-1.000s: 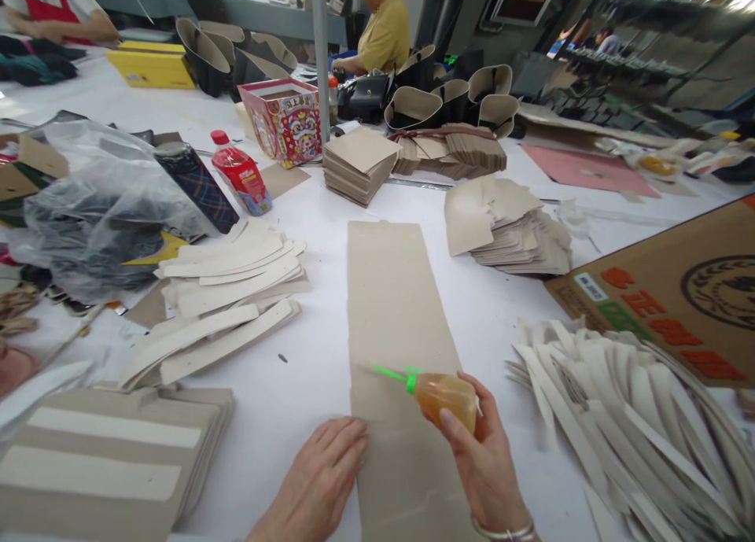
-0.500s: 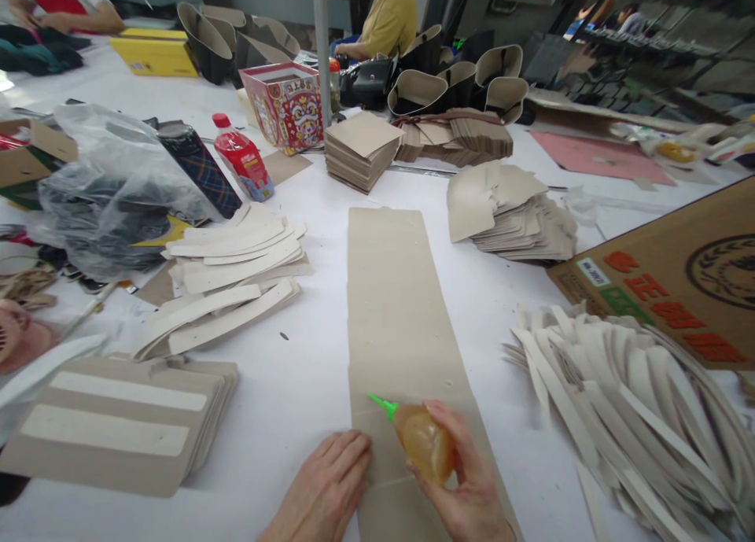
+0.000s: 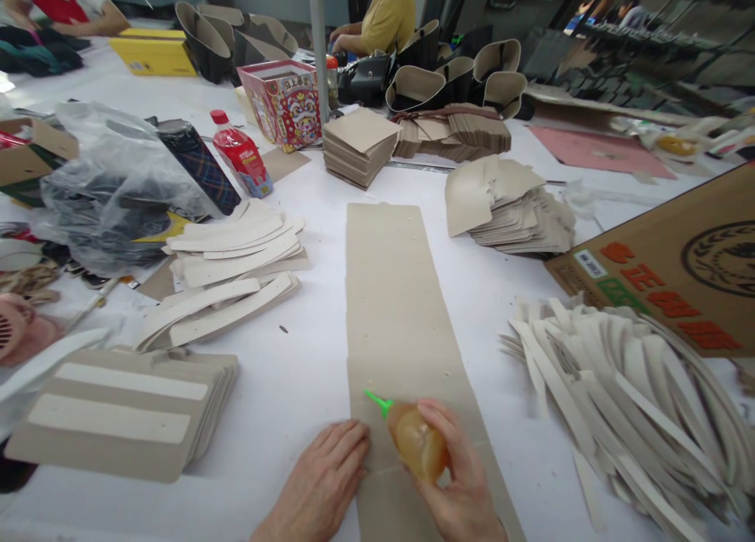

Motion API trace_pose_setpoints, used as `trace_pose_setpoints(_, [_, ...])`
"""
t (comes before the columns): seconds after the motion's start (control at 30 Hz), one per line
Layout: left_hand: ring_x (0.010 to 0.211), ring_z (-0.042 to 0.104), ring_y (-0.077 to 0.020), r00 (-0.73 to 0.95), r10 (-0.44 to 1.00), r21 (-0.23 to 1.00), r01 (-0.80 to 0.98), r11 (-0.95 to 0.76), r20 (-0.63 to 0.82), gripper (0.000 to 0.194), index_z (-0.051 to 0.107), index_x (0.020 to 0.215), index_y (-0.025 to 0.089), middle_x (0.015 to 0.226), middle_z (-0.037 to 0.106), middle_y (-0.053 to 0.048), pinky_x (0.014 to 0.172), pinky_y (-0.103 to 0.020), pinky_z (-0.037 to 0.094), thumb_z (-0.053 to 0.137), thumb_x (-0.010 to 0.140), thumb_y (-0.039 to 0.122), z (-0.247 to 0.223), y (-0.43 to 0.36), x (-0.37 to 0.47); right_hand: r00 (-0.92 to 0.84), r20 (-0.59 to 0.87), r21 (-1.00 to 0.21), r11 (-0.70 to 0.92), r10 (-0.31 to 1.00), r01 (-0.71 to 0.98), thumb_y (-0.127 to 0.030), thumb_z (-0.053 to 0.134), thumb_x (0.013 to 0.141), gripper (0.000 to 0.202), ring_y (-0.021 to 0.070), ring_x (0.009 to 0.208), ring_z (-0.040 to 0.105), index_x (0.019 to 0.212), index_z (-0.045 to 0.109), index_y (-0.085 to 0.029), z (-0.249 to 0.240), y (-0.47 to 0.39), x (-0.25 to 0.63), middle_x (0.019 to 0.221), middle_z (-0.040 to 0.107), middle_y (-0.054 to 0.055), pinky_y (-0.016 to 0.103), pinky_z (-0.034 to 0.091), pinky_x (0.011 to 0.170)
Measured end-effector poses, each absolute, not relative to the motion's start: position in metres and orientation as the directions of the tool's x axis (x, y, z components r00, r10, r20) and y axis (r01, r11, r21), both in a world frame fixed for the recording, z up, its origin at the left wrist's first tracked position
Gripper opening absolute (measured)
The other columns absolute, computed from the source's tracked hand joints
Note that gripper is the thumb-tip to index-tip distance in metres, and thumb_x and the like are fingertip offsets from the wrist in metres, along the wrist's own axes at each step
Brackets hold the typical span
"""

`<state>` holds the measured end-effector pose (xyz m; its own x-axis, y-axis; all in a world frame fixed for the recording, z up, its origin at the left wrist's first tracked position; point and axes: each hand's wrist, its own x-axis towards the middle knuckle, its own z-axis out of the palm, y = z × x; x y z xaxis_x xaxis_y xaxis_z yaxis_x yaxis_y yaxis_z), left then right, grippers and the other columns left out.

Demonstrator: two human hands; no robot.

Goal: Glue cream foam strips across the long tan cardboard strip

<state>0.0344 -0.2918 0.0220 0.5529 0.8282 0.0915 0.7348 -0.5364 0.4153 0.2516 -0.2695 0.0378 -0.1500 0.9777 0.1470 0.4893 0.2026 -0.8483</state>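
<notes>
The right hand (image 3: 458, 479) grips a translucent amber squeeze bottle (image 3: 418, 445) over the long, flat beige board (image 3: 389, 290), apparently to direct its thin green nozzle (image 3: 378, 403), while the left hand (image 3: 324, 473) lies unclenched at the board's left edge, seemingly steadying it.

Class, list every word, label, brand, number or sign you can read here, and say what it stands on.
"正": large orange character on the cardboard carton; its neighbours are too distorted.
Carton's white label and green patch: too small.
Red patterned box: characters too blurred.
Red-capped bottle: label too blurred.
Yellow box: mark too small.
Squeeze bottle: no lettering visible.
</notes>
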Motion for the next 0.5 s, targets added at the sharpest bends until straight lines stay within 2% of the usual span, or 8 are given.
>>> trace_pose_setpoints(0.1, [0.114, 0.05, -0.0182, 0.546, 0.833, 0.425, 0.736, -0.527, 0.089, 0.032, 0.052, 0.117, 0.018, 0.121, 0.056, -0.006, 0.097, -0.035, 0.048, 0.048, 0.085, 0.016, 0.024, -0.295, 0.035, 0.095, -0.155, -0.973, -0.168, 0.983, 0.156, -0.03, 0.064, 0.076, 0.056, 0.0201, 0.098, 0.063, 0.125, 0.038, -0.024, 0.038, -0.264, 0.241, 0.114, 0.059, 0.009, 0.032, 0.055, 0.083])
trace_pose_setpoints(0.17, [0.113, 0.051, -0.0187, 0.545, 0.831, 0.424, 0.731, -0.535, 0.11, 0.03, 0.054, 0.115, 0.017, 0.12, 0.056, -0.007, 0.095, -0.036, 0.048, 0.046, 0.085, 0.015, 0.03, -0.3, 0.036, 0.161, -0.296, -0.955, -0.288, 0.941, -0.071, -0.036, 0.061, 0.078, 0.058, 0.0205, 0.096, 0.063, 0.127, 0.034, -0.024, 0.043, -0.262, 0.243, 0.113, 0.06, 0.009, 0.035, 0.055, 0.083])
trace_pose_setpoints(0.2, [0.11, 0.052, -0.0187, 0.547, 0.828, 0.429, 0.723, -0.542, 0.125, 0.029, 0.055, 0.113, 0.017, 0.118, 0.057, -0.007, 0.094, -0.036, 0.049, 0.045, 0.085, 0.013, 0.034, -0.303, 0.038, 0.171, -0.326, -0.944, -0.308, 0.93, -0.122, -0.037, 0.062, 0.078, 0.058, 0.021, 0.097, 0.063, 0.127, 0.034, -0.025, 0.046, -0.263, 0.247, 0.114, 0.06, 0.009, 0.037, 0.055, 0.084])
trace_pose_setpoints(0.27, [0.104, 0.055, -0.0177, 0.558, 0.818, 0.453, 0.699, -0.554, 0.14, 0.027, 0.057, 0.108, 0.017, 0.113, 0.06, -0.007, 0.091, -0.033, 0.05, 0.044, 0.085, 0.012, 0.041, -0.311, 0.042, 0.167, -0.333, -0.942, -0.319, 0.928, -0.108, -0.035, 0.066, 0.074, 0.062, 0.0212, 0.098, 0.063, 0.127, 0.035, -0.025, 0.049, -0.271, 0.26, 0.114, 0.06, 0.008, 0.035, 0.054, 0.084])
trace_pose_setpoints(0.37, [0.1, 0.056, -0.0159, 0.592, 0.801, 0.474, 0.681, -0.557, 0.091, 0.026, 0.057, 0.106, 0.017, 0.108, 0.061, -0.005, 0.089, -0.03, 0.05, 0.046, 0.083, 0.011, 0.049, -0.323, 0.047, 0.103, -0.279, -0.956, -0.286, 0.955, 0.059, -0.029, 0.07, 0.07, 0.064, 0.0217, 0.097, 0.063, 0.125, 0.038, -0.024, 0.045, -0.296, 0.283, 0.112, 0.061, 0.01, 0.03, 0.056, 0.08])
trace_pose_setpoints(0.5, [0.107, 0.053, -0.017, 0.62, 0.784, 0.436, 0.704, -0.56, 0.005, 0.033, 0.053, 0.115, 0.019, 0.117, 0.058, -0.004, 0.094, -0.032, 0.048, 0.048, 0.083, 0.012, 0.046, -0.34, 0.05, 0.028, -0.106, -0.945, -0.109, 0.994, 0.307, -0.026, 0.07, 0.069, 0.058, 0.024, 0.105, 0.06, 0.121, 0.047, -0.025, 0.033, -0.33, 0.299, 0.12, 0.057, 0.009, 0.032, 0.055, 0.084])
